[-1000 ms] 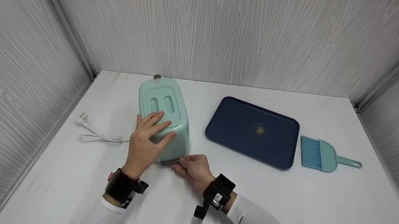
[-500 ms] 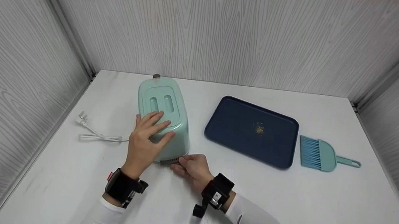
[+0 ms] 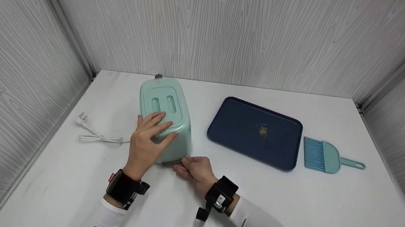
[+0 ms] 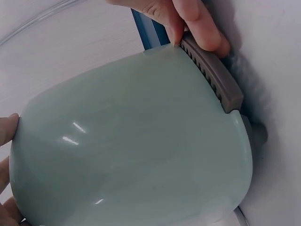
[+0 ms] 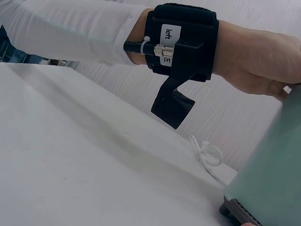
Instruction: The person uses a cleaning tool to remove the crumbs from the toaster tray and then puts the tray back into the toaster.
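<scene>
A mint-green toaster (image 3: 181, 145) stands on the table left of centre, with two slot-shaped hollows in its top and a brown knob at the far end. My left hand (image 3: 145, 146) rests over its near top, fingers spread across the lid. Low on the near end is a grey ridged crumb tray (image 4: 217, 75), its front edge close against the toaster body. My right hand (image 3: 198, 170) pinches one end of that edge between thumb and curled fingers. In the right wrist view, the crumb tray (image 5: 241, 214) shows at the toaster's foot; most of my right hand is out of frame.
A navy tray (image 3: 236, 132) with a small heap of golden crumbs (image 3: 263, 130) lies to the right. Beyond it sits a mint brush (image 3: 331, 159) with blue bristles. The toaster's white cord (image 3: 103, 139) and plug lie at left. Patterned panels (image 3: 211, 31) enclose the table.
</scene>
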The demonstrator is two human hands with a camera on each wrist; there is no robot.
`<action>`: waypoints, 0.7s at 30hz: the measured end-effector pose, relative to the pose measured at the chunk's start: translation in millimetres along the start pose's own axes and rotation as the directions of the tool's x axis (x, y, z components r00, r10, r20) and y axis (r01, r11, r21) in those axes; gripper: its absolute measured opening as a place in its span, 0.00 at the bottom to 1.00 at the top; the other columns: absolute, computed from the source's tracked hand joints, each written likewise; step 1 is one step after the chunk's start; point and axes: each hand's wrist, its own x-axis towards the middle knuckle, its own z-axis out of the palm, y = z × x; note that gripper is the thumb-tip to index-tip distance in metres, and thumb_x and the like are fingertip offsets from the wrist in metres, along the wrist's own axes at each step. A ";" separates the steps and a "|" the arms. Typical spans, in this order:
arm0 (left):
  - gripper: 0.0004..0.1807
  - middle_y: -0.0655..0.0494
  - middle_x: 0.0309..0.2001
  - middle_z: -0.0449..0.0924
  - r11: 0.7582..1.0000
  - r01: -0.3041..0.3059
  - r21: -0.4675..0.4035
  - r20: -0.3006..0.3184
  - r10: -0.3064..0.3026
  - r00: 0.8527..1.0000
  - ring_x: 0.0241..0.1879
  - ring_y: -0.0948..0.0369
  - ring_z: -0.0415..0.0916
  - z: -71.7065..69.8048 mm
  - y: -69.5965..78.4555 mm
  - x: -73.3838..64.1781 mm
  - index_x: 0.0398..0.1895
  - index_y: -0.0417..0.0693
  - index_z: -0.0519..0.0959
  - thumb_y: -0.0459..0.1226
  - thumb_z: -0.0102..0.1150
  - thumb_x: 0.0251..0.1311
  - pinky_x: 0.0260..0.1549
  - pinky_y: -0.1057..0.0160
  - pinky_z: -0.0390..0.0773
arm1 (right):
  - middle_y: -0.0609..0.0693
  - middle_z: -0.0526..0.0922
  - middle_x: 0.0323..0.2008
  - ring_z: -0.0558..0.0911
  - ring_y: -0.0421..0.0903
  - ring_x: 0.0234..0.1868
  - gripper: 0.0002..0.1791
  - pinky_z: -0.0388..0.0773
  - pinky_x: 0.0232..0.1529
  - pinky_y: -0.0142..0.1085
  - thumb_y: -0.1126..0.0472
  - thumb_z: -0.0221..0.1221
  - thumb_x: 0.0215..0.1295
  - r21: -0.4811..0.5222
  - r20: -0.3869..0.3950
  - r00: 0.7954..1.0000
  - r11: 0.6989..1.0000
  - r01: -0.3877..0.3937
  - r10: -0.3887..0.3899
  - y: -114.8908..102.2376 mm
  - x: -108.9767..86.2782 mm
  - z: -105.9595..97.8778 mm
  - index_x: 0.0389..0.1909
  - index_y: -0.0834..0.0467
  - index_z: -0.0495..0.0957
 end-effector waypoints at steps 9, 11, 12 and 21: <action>0.20 0.44 0.64 0.84 1.000 -0.006 -0.008 -0.008 0.005 1.000 0.71 0.45 0.76 0.2 -0.7 0.4 0.52 0.45 0.90 0.42 0.80 0.57 0.81 0.28 0.53 | 0.54 0.93 0.34 0.92 0.40 0.36 0.16 0.91 0.45 0.29 0.67 0.58 0.78 0.002 0.007 1.000 1.000 -0.013 0.013 -0.7 -3.5 -8.3 0.56 0.75 0.81; 0.20 0.44 0.64 0.84 1.000 -0.008 -0.016 -0.009 0.008 1.000 0.70 0.44 0.76 0.5 -1.0 0.7 0.52 0.45 0.90 0.42 0.79 0.57 0.81 0.28 0.53 | 0.53 0.93 0.34 0.92 0.39 0.36 0.15 0.90 0.45 0.29 0.67 0.57 0.78 -0.006 0.006 1.000 1.000 -0.014 0.014 -0.9 -3.9 -9.1 0.56 0.75 0.81; 0.20 0.44 0.64 0.84 1.000 -0.009 -0.019 -0.010 0.009 1.000 0.70 0.44 0.76 0.5 -0.9 0.7 0.52 0.45 0.90 0.41 0.79 0.57 0.81 0.28 0.53 | 0.53 0.93 0.34 0.91 0.39 0.36 0.15 0.90 0.45 0.29 0.67 0.57 0.77 -0.013 0.006 1.000 1.000 -0.012 0.012 -0.9 -3.9 -9.4 0.56 0.75 0.81; 0.20 0.44 0.65 0.84 1.000 -0.004 -0.002 -0.003 0.004 1.000 0.71 0.44 0.75 0.4 -0.5 -0.9 0.52 0.45 0.90 0.41 0.79 0.57 0.81 0.28 0.53 | 0.55 0.93 0.35 0.92 0.41 0.37 0.14 0.91 0.46 0.32 0.68 0.57 0.78 -0.014 0.010 1.000 1.000 -0.014 0.014 -1.2 -1.8 -7.6 0.53 0.76 0.81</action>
